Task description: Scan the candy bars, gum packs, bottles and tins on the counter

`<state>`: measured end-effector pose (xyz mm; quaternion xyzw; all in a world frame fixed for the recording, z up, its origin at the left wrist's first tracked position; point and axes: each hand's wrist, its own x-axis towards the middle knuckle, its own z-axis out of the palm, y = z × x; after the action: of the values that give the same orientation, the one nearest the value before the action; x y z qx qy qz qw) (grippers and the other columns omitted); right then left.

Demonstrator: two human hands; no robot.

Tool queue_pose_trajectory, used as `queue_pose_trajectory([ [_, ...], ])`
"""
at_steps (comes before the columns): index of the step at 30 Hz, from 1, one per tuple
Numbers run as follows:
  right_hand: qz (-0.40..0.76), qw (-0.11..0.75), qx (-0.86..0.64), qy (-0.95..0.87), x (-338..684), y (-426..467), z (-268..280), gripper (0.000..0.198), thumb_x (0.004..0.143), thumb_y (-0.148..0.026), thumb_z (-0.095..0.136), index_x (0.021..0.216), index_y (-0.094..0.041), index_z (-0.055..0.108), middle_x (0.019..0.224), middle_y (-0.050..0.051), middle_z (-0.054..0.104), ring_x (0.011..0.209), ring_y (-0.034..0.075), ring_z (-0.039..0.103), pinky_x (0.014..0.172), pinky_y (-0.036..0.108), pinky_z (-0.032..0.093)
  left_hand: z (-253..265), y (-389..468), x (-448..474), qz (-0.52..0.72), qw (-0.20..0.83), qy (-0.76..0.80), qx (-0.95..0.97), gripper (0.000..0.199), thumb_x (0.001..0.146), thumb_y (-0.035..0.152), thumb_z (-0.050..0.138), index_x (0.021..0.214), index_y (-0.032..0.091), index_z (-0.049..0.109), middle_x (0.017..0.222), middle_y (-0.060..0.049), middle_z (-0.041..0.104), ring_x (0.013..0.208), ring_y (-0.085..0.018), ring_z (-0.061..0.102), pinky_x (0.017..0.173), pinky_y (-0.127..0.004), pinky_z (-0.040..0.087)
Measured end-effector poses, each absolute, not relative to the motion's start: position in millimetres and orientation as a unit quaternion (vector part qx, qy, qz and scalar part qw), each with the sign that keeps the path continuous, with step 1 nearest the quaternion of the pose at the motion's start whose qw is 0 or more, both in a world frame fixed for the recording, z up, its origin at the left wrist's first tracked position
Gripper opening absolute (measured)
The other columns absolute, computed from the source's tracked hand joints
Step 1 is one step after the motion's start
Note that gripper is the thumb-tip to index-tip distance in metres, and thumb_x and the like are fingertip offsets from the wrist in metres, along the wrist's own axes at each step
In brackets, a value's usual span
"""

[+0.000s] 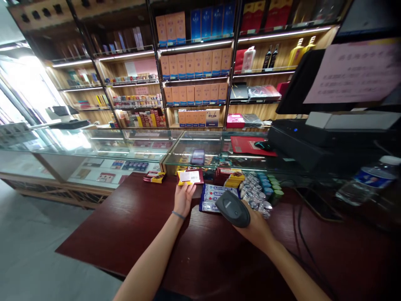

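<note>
Forearms (155,253) lie nearest: my right grip (255,228) holds a scanner (232,209), near-right of the packet (189,176), long axis left-to-right, in my left grip (183,200).

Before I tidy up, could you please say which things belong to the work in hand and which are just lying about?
In use:
- barcoded packet in the left hand
- scanner in the right hand
- likely, similar packets

Lying about:
- bottle
- mouse
- red mat
</note>
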<state>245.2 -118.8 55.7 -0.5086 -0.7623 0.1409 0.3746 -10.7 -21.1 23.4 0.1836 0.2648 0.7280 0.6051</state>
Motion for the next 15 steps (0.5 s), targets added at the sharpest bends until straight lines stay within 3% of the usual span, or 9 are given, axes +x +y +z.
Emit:
queue_pose_trajectory([
  [4, 0.135, 0.422, -0.532, -0.722, 245.9, -119.2, 54.8, 0.033, 0.079, -0.032, 0.065, 0.11, -0.026, 0.06, 0.085, 0.003, 0.078, 0.08, 0.028, 0.077, 0.064, 0.031, 0.057, 25.8, -18.9, -11.6, 0.733, 0.577, 0.293, 0.21, 0.024, 0.083, 0.012, 0.073, 0.103, 0.022, 0.064, 0.101, -0.001, 0.073, 0.087, -0.011, 0.071, 0.099, -0.036, 0.055],
  [9, 0.123, 0.498, -0.534, -0.672, 258.9, -115.3, 59.1, 0.038, 0.076, -0.032, 0.069, 0.112, -0.022, 0.064, 0.093, 0.007, 0.08, 0.084, 0.028, 0.077, 0.067, 0.032, 0.061, 45.1, -10.8, -5.7, 0.726, 0.542, 0.296, 0.303, 0.039, 0.077, 0.021, 0.081, 0.111, 0.025, 0.064, 0.11, -0.003, 0.072, 0.097, -0.015, 0.07, 0.091, -0.03, 0.054],
  [13, 0.135, 0.563, -0.533, -0.616, 276.0, -108.5, 64.1, 0.051, 0.073, -0.034, 0.073, 0.12, -0.017, 0.063, 0.096, 0.01, 0.08, 0.085, 0.027, 0.077, 0.074, 0.034, 0.062, 72.1, 3.2, 9.2, 0.716, 0.469, 0.319, 0.407, 0.039, 0.079, 0.026, 0.08, 0.115, 0.022, 0.067, 0.111, -0.006, 0.073, 0.103, -0.02, 0.069, 0.094, -0.032, 0.052],
  [15, 0.133, 0.595, -0.536, -0.584, 284.8, -104.8, 66.6, 0.048, 0.071, -0.035, 0.075, 0.115, -0.016, 0.065, 0.094, 0.011, 0.08, 0.082, 0.027, 0.077, 0.074, 0.036, 0.062, 85.2, 12.3, 20.9, 0.698, 0.416, 0.344, 0.47, 0.036, 0.079, 0.024, 0.079, 0.113, 0.023, 0.07, 0.109, -0.006, 0.074, 0.104, -0.023, 0.069, 0.097, -0.033, 0.051],
])
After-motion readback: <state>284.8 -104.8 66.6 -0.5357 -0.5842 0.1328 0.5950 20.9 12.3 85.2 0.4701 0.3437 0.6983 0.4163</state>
